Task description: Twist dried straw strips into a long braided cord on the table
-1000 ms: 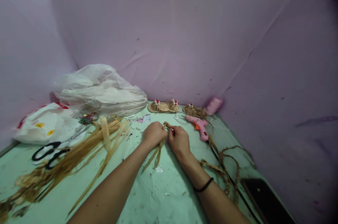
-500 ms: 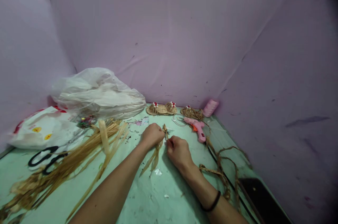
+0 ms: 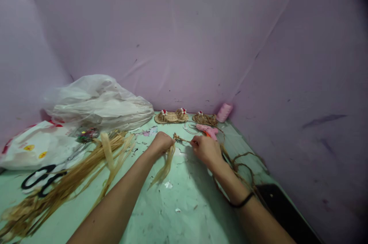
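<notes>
Two pinches: left hand (image 3: 163, 143) holds strands (image 3: 166, 165) beside the knot (image 3: 176, 136); right hand (image 3: 207, 150) holds the cord (image 3: 184, 140) across from it. Likely light, pliable; best gripped near the knot.

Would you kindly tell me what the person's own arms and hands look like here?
The left hand and right hand are bare. The left forearm and right forearm show no sleeves. A thin, plain black band circles the right forearm; nothing is visibly worn on the left.
</notes>
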Tool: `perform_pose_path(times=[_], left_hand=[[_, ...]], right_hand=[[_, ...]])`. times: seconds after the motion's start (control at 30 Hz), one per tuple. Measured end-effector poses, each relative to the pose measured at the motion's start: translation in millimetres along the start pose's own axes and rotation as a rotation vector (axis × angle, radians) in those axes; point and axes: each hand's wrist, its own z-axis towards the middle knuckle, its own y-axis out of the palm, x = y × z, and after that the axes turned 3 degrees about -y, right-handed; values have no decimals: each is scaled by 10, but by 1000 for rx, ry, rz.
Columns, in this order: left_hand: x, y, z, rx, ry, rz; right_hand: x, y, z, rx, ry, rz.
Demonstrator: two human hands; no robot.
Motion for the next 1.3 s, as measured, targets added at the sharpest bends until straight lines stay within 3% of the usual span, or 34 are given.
perform_pose_path(times=[0.07, 0.17, 0.27, 0.37, 0.53, 0.7, 0.93, 1.17, 1.3], left_hand=[[70, 5, -38, -40, -90, -37], [136, -8, -46, -89, -169, -56], [170, -24, -38, -120, -213, -73], [195, -28, -57, -143, -235, -87], [189, -54, -55, -197, -258, -94], [140, -103, -3, -328, -261, -54], [126, -92, 4, -303, -216, 2], [120, -77, -1, -302, -200, -1], [103, -71, 1, -291, -177, 1]], right_hand=[[14, -119, 70, 98, 0, -34], [-102, -117, 116, 255, 15, 200], [-245, 82, 149, 25, 151, 526], [-305, 303, 187, -187, 257, 703], [-233, 419, 209, -337, 253, 887], [-116, 448, 236, -350, 284, 928], [-228, 467, 365, -351, 368, 1119], [-238, 540, 396, -305, 446, 1077], [-217, 553, 373, -290, 368, 968]])
